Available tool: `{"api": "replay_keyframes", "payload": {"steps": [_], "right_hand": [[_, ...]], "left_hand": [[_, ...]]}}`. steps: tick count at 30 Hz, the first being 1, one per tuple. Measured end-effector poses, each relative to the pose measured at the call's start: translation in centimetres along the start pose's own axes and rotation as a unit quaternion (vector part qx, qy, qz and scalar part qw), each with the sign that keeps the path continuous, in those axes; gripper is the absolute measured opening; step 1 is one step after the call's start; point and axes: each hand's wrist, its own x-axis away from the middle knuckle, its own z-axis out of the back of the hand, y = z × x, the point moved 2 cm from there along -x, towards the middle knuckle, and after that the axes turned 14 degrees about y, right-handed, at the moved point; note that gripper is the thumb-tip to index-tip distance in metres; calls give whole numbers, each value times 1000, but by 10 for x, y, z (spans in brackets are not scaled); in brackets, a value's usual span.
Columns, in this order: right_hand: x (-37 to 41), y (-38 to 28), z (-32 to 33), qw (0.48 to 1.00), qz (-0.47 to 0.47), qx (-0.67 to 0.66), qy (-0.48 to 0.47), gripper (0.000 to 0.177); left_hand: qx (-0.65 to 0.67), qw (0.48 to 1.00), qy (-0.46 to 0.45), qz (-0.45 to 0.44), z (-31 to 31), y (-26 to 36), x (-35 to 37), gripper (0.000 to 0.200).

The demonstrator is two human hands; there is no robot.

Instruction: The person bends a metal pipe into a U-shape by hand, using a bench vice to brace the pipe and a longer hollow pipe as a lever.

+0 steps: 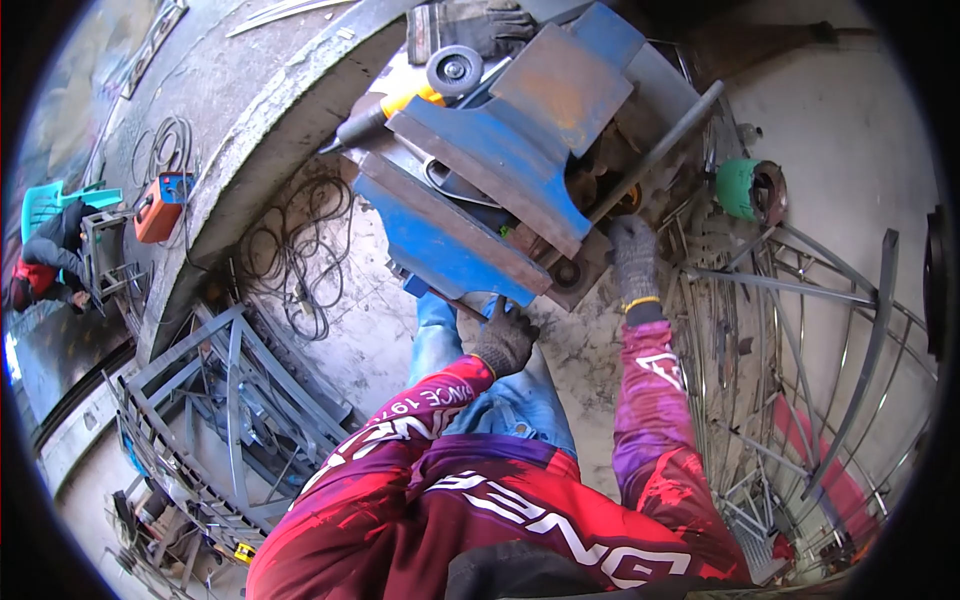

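A blue steel machine (470, 225) with thick plates and rusty edges stands in front of me. My left hand (505, 338), in a dark grey knit glove, is closed at the machine's near edge. A thin reddish-brown rod (462, 308) runs from the machine's left side into its fingers. My right hand (634, 262), in a grey glove with a yellow cuff band, is at the machine's right side. Its fingers are bent, and what they grip is hidden. Just beyond them slopes a long metal bar (662, 140).
On the machine lie a yellow angle grinder (405, 103), a grinding disc (454, 70) and dark gloves (480, 30). Cables (300, 255) coil on the floor at left. Metal frames (235, 390) flank me; a green cylinder (738, 188) stands right. Another person (50, 250) sits far left.
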Motion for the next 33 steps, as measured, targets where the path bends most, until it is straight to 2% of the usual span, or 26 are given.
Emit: {"api": "replay_keyframes", "payload": {"steps": [2,3,5,6,7,8,9,10,12,14,16,19,24,25,26,27,29,30,31,32,33], "right_hand": [[-21,-14,-7,990,10,133,41,33],[-32,-19,-14,991,14,129,37,33],[-50,-5,-32,978,-125,167,6,41],[-73,56,-38,979,-121,164,1,41],[-98,109,-44,968,31,245,37,41],[-123,149,-75,928,183,317,74,41],[-59,28,-56,971,-18,211,109,37],[-54,32,-57,972,-13,212,101,37],[-59,45,-54,994,6,82,70,37],[-49,35,-42,996,-14,80,23,34],[-17,6,-18,995,-88,4,-37,28],[-12,34,4,988,-105,74,-83,22],[-8,60,13,983,-75,118,-122,21],[1,49,7,932,213,271,-113,26],[15,43,-1,780,478,393,-90,33],[34,22,-9,779,480,394,-90,33],[78,-47,-28,728,526,431,-84,50],[69,-34,-36,731,518,436,-77,50],[54,-9,-45,834,428,339,-81,57],[40,17,-49,913,330,229,-78,64],[32,37,-50,915,325,232,-64,64]], "left_hand": [[-9,999,42,31,17,-3,10,19],[-20,998,35,39,24,-6,15,17],[-20,999,24,38,27,-14,24,16],[-17,999,13,32,30,-19,25,16],[-39,999,4,14,39,-21,26,15],[-43,999,5,19,46,-23,25,15],[-54,998,11,25,52,-25,24,15],[-64,997,17,33,56,-26,24,16],[-62,996,39,56,60,-29,22,16],[-33,992,17,116,58,-33,21,16],[-31,990,3,135,63,-33,20,17],[-38,989,-73,124,69,-32,13,19],[-11,990,-35,139,75,-29,15,20],[4,992,2,127,76,-26,18,20],[19,993,39,112,77,-24,19,20],[19,993,41,113,77,-23,21,20],[39,986,100,127,79,-22,27,23],[41,988,96,115,79,-22,31,23],[52,983,130,121,82,-22,36,24],[63,976,165,125,87,-23,40,26],[88,975,144,144,94,-24,44,28]]}}
